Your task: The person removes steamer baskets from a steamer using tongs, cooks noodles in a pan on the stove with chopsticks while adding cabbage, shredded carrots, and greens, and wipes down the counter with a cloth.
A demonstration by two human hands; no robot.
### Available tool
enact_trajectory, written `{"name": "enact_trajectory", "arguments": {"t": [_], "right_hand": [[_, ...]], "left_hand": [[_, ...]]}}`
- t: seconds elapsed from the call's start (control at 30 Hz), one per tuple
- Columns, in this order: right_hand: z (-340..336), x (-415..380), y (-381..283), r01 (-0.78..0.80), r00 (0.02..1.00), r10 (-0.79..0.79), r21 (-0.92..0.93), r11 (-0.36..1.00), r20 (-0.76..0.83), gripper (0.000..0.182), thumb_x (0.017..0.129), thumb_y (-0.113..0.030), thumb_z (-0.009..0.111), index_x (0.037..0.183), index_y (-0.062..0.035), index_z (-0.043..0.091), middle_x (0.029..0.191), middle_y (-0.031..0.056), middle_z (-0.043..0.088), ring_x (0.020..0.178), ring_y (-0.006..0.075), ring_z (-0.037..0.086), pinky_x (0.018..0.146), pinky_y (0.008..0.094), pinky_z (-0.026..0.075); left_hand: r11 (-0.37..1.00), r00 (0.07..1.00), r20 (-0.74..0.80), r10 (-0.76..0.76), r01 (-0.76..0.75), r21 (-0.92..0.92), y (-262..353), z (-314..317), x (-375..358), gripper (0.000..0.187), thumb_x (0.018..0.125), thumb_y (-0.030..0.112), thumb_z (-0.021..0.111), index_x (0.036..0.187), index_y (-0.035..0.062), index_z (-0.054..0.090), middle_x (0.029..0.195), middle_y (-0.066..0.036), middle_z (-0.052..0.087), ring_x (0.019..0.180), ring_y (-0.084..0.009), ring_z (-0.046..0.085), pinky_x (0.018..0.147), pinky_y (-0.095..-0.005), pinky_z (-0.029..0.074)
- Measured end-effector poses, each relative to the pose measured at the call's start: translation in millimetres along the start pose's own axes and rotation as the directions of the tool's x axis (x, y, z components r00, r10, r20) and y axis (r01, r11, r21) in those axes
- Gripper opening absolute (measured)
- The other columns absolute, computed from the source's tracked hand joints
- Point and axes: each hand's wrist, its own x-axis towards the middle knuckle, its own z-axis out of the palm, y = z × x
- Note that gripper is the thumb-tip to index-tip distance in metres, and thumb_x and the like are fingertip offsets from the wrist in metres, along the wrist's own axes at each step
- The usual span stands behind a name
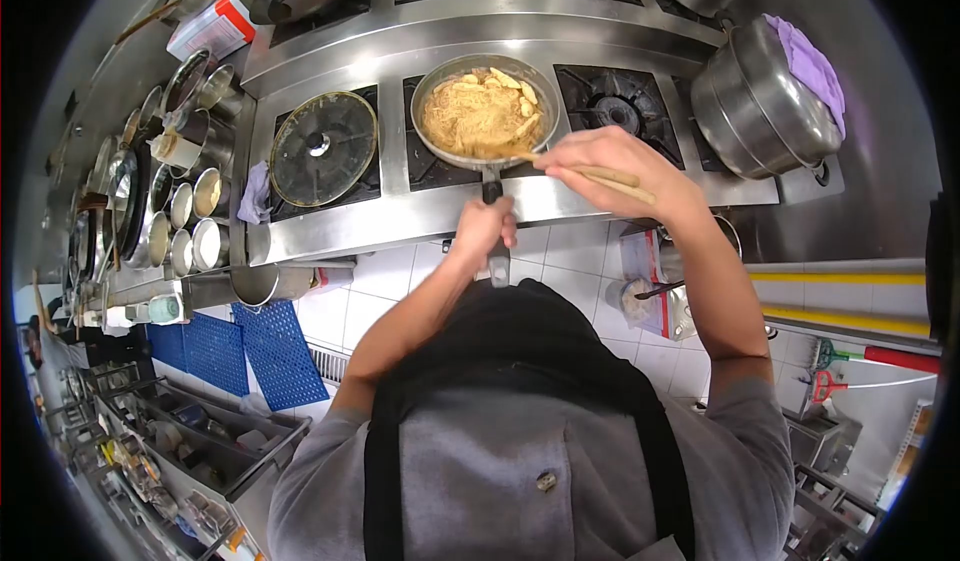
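Note:
A frying pan (423,139) sits on a burner in front of me, filled with a pale brown, crumbly or noodle-like food (470,111) and yellowish pieces (505,79) along its far right side. My left hand (482,229) is closed round the pan's black handle (491,193), which points toward me. Over the pan's right front edge, my right hand (615,166) grips a wooden spoon (622,177); its blurred head reaches into the food. Two wooden handle ends stick out behind that hand, so a second utensil may be in it.
Left of the pan lies a glass lid (325,151). A bare burner (617,113) is at its right, then a large steel pot (765,101) with a purple cloth (808,73). Metal containers (207,193) crowd the left side. Blue mats (280,356) lie on the floor.

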Motion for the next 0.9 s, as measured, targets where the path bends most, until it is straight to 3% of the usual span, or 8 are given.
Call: {"name": "enact_trajectory", "arguments": {"t": [0.07, 0.17, 0.43, 0.6, 0.67, 0.8, 0.87, 0.9], "right_hand": [[14, 0, 17, 0.089, 0.991, -0.089, -0.004, 0.996, -0.105, 0.016, 0.088, -0.007, 0.065, 0.102, 0.0004, 0.069, 0.091, 0.0177, 0.07, 0.082, 0.0365, 0.067, 0.072, 0.0399, 0.055], [24, 0, 29, -0.04, 0.998, 0.029, -0.223, 0.974, -0.053, 0.025, 0.087, -0.006, 0.065, 0.111, -0.0015, 0.067, 0.103, 0.015, 0.068, 0.091, 0.0331, 0.066, 0.079, 0.0415, 0.054], [-3, -17, 0, -0.085, 0.996, 0.084, -0.173, 0.981, -0.016, 0.019, 0.089, -0.006, 0.064, 0.105, 0.0, 0.07, 0.096, 0.0159, 0.069, 0.084, 0.0347, 0.067, 0.076, 0.0387, 0.055], [-9, 8, 21, -0.133, 0.977, 0.102, -0.159, 0.978, -0.186, 0.019, 0.09, -0.012, 0.063, 0.104, -0.0015, 0.071, 0.09, 0.0176, 0.071, 0.083, 0.0365, 0.067, 0.074, 0.0428, 0.054], [38, 16, 86, 0.194, 0.954, -0.211, -0.096, 0.976, -0.214, 0.02, 0.093, -0.012, 0.062, 0.105, 0.0008, 0.071, 0.094, 0.0181, 0.07, 0.081, 0.0361, 0.066, 0.072, 0.0387, 0.054], [11, 12, 32, 0.128, 0.992, -0.128, -0.015, 0.992, -0.015, 0.021, 0.093, -0.014, 0.06, 0.103, 0.001, 0.071, 0.096, 0.0168, 0.071, 0.08, 0.0337, 0.066, 0.074, 0.0392, 0.055], [-13, 10, 25, -0.273, 0.959, 0.272, -0.003, 0.962, 0.079, 0.017, 0.09, -0.012, 0.062, 0.099, 0.0005, 0.069, 0.084, 0.0158, 0.069, 0.076, 0.0325, 0.067, 0.068, 0.0419, 0.053], [0, 12, 42, -0.172, 0.985, 0.172, -0.013, 0.985, -0.034, 0.019, 0.091, -0.015, 0.062, 0.097, 0.0003, 0.07, 0.084, 0.0167, 0.069, 0.077, 0.0314, 0.067, 0.07, 0.0411, 0.054]], "left_hand": [[0.996, 0.999, 0.048, -0.01, 0.014, -0.091, 25, -1, 13, 0.029, 0.096, 0.018, 0.058, 0.07, 0.0077, 0.048, 0.054, -0.002, 0.046, 0.042, -0.0144, 0.047, 0.042, -0.0318, 0.041], [0.97, 0.984, 0.059, 0.169, -0.176, 0.169, -7, -3, 2, 0.032, 0.096, 0.017, 0.051, 0.065, 0.0074, 0.052, 0.049, -0.005, 0.051, 0.043, -0.016, 0.053, 0.043, -0.0322, 0.043], [0.997, 0.999, 0.044, -0.015, 0.018, -0.074, -21, -8, 5, 0.016, 0.095, 0.013, 0.055, 0.081, 0.0055, 0.051, 0.061, -0.001, 0.047, 0.046, -0.0119, 0.046, 0.042, -0.0301, 0.041], [0.994, 0.997, 0.053, -0.05, 0.055, -0.097, -26, -16, 2, 0.02, 0.096, 0.014, 0.056, 0.079, 0.0076, 0.047, 0.06, 0.0, 0.047, 0.046, -0.0108, 0.045, 0.042, -0.0294, 0.041], [0.996, 0.999, 0.016, -0.036, 0.037, -0.076, -26, -10, -2, 0.024, 0.096, 0.016, 0.058, 0.078, 0.0083, 0.045, 0.06, 0.0, 0.046, 0.046, -0.0106, 0.044, 0.041, -0.0293, 0.041], [0.999, 0.998, 0.046, -0.046, 0.046, -0.01, -12, -33, 15, 0.026, 0.097, 0.017, 0.057, 0.076, 0.0091, 0.045, 0.06, 0.001, 0.046, 0.044, -0.0081, 0.041, 0.039, -0.0266, 0.038], [0.999, 0.999, 0.022, -0.048, 0.048, 0.005, -21, -28, 6, 0.025, 0.097, 0.017, 0.057, 0.077, 0.0086, 0.046, 0.059, 0.001, 0.046, 0.043, -0.0094, 0.042, 0.039, -0.0279, 0.038], [0.999, 0.999, 0.002, -0.043, 0.043, 0.019, -27, -20, 1, 0.024, 0.097, 0.017, 0.058, 0.078, 0.0082, 0.046, 0.059, 0.0, 0.046, 0.043, -0.0107, 0.043, 0.039, -0.0291, 0.039]]}}
